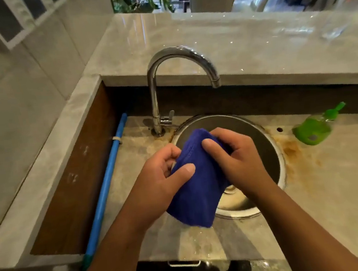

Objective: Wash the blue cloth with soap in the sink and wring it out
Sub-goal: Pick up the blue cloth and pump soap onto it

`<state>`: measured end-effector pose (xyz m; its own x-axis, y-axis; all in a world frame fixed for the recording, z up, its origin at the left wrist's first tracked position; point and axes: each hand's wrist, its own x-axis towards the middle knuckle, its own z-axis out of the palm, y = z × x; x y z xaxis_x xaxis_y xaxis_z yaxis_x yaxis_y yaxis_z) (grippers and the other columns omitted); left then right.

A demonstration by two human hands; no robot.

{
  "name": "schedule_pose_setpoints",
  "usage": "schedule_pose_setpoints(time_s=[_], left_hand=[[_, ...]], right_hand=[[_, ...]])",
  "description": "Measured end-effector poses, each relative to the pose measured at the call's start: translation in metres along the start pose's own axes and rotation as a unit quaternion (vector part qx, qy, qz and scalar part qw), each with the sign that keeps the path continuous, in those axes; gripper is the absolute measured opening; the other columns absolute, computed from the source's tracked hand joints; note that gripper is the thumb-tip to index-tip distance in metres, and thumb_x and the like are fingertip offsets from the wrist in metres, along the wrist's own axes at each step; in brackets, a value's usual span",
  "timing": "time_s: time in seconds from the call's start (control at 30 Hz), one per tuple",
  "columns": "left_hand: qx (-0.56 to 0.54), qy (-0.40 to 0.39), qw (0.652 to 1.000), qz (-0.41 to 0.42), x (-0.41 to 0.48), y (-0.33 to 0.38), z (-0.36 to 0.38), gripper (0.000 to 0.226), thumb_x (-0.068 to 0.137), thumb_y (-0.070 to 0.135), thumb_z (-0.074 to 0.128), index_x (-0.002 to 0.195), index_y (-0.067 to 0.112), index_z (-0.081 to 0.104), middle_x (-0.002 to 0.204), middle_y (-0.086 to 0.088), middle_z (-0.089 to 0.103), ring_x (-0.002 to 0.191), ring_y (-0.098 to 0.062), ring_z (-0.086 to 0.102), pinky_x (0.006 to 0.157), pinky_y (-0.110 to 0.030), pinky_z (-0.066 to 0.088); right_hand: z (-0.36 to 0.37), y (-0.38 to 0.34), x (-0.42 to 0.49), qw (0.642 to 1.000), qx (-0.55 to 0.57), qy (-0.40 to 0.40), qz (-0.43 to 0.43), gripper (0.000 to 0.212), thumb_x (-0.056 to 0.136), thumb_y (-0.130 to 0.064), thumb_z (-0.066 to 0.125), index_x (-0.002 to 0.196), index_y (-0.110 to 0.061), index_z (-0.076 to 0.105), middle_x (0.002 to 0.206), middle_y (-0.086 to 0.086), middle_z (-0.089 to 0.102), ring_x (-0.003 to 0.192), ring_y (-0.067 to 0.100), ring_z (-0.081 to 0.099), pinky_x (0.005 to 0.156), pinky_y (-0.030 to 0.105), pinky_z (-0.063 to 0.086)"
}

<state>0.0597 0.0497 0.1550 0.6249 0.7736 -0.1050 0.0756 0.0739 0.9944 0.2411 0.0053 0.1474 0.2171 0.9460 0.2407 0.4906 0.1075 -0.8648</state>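
I held the blue cloth (196,177) bunched over the near-left rim of the sink (262,149); my left hand (162,176) and right hand (239,160) each had fingers (209,145) curled round it; soft, limp, likely slippery with soap, so I judged opposite ends best for wringing.

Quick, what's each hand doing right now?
Left hand: closed, gripping the blue cloth.
Right hand: closed, gripping the same blue cloth.

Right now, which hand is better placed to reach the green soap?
Probably the right hand: the soap lies beyond the sink on that side, nearer to it. The left hand also grips the cloth and could hold it alone.
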Motion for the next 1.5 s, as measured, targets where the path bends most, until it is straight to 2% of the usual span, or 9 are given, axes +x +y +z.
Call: schedule_pose_setpoints(time_s=[0.13, 0.23, 0.47, 0.57, 0.67, 0.8, 0.9, 1.23, 1.5], left_hand=[[0.002, -0.047, 0.999, -0.019, 0.009, 0.003, -0.001, 0.036, 0.084, 0.029, 0.075, 0.111, 0.011, 0.060, 0.103, -0.012, 0.072, 0.097, -0.034, 0.070, 0.079, -0.044, 0.060], [-0.049, -0.152, 0.987, -0.006, 0.021, 0.007, 0.000, 0.055, 0.074, 0.034, 0.075, 0.126, 0.021, 0.060, 0.119, -0.011, 0.069, 0.111, -0.032, 0.067, 0.090, -0.047, 0.059], [-0.089, -0.337, 0.937, -0.010, 0.050, 0.039, 0.033, 0.046, 0.070, 0.036, 0.087, 0.112, 0.035, 0.068, 0.109, 0.003, 0.073, 0.106, -0.019, 0.069, 0.083, -0.030, 0.057], [-0.062, -0.295, 0.953, -0.041, 0.059, 0.035, 0.058, 0.040, 0.076, 0.027, 0.082, 0.113, 0.029, 0.066, 0.109, 0.003, 0.076, 0.105, -0.018, 0.071, 0.087, -0.036, 0.060], [-0.014, -0.265, 0.963, -0.043, 0.064, 0.029, 0.079, 0.052, 0.071, 0.047, 0.080, 0.119, 0.035, 0.064, 0.118, -0.002, 0.073, 0.112, -0.024, 0.069, 0.099, -0.053, 0.054], [0.030, -0.240, 0.970, 0.018, 0.063, 0.032, 0.110, 0.028, 0.079, 0.041, 0.070, 0.099, 0.059, 0.062, 0.105, 0.008, 0.072, 0.099, -0.012, 0.070, 0.089, -0.038, 0.057], [0.022, -0.238, 0.971, 0.006, 0.067, 0.036, 0.134, 0.031, 0.072, 0.048, 0.071, 0.102, 0.051, 0.063, 0.100, 0.001, 0.071, 0.090, -0.013, 0.069, 0.082, -0.036, 0.058], [-0.340, -0.108, 0.901, -0.246, 0.095, 0.003, 0.265, 0.042, 0.059, -0.010, 0.063, 0.099, -0.007, 0.076, 0.101, -0.029, 0.074, 0.080, -0.037, 0.076, 0.061, -0.043, 0.063], [-0.414, 0.042, 0.853, -0.315, 0.161, -0.028, 0.320, 0.056, 0.073, 0.008, 0.049, 0.128, -0.001, 0.060, 0.114, -0.023, 0.073, 0.098, -0.041, 0.069, 0.084, -0.047, 0.050]], right_hand=[[-0.032, -0.028, 0.004, 0.992, -0.082, -0.039, -0.092, 0.013, 0.096, -0.033, 0.059, 0.096, -0.023, 0.067, 0.080, -0.017, 0.064, 0.075, 0.004, 0.062, 0.064, 0.010, 0.043], [-0.055, -0.053, 0.010, 0.975, -0.150, -0.093, -0.134, 0.017, 0.097, -0.032, 0.058, 0.099, -0.019, 0.069, 0.082, -0.013, 0.065, 0.075, 0.005, 0.063, 0.065, 0.012, 0.044], [-0.092, -0.097, 0.013, 0.958, -0.203, -0.163, -0.121, 0.014, 0.098, -0.034, 0.058, 0.100, -0.026, 0.069, 0.082, -0.017, 0.065, 0.079, 0.005, 0.065, 0.064, 0.014, 0.048], [-0.108, -0.092, 0.010, 0.964, -0.213, -0.147, -0.061, 0.016, 0.098, -0.036, 0.057, 0.096, -0.027, 0.070, 0.079, -0.016, 0.066, 0.078, 0.006, 0.065, 0.064, 0.020, 0.051], [-0.128, -0.078, 0.005, 0.965, -0.217, -0.146, -0.009, 0.014, 0.096, -0.036, 0.058, 0.091, -0.029, 0.069, 0.077, -0.012, 0.067, 0.075, 0.008, 0.065, 0.064, 0.025, 0.053], [-0.155, -0.059, 0.000, 0.962, -0.220, -0.158, -0.021, 0.012, 0.095, -0.038, 0.057, 0.091, -0.032, 0.066, 0.077, -0.013, 0.065, 0.075, 0.009, 0.064, 0.065, 0.026, 0.053], [-0.179, -0.042, -0.002, 0.965, -0.203, -0.163, -0.038, 0.010, 0.096, -0.037, 0.057, 0.091, -0.033, 0.065, 0.078, -0.015, 0.063, 0.077, 0.008, 0.063, 0.066, 0.020, 0.050], [-0.258, 0.080, 0.011, 0.977, -0.171, -0.125, 0.026, 0.025, 0.098, -0.040, 0.056, 0.089, -0.021, 0.071, 0.080, -0.005, 0.067, 0.075, 0.009, 0.062, 0.068, 0.031, 0.054], [-0.344, 0.196, 0.045, 0.967, -0.217, -0.023, 0.131, 0.021, 0.098, -0.034, 0.057, 0.110, -0.020, 0.067, 0.104, -0.004, 0.065, 0.096, 0.011, 0.061, 0.080, 0.027, 0.049]])
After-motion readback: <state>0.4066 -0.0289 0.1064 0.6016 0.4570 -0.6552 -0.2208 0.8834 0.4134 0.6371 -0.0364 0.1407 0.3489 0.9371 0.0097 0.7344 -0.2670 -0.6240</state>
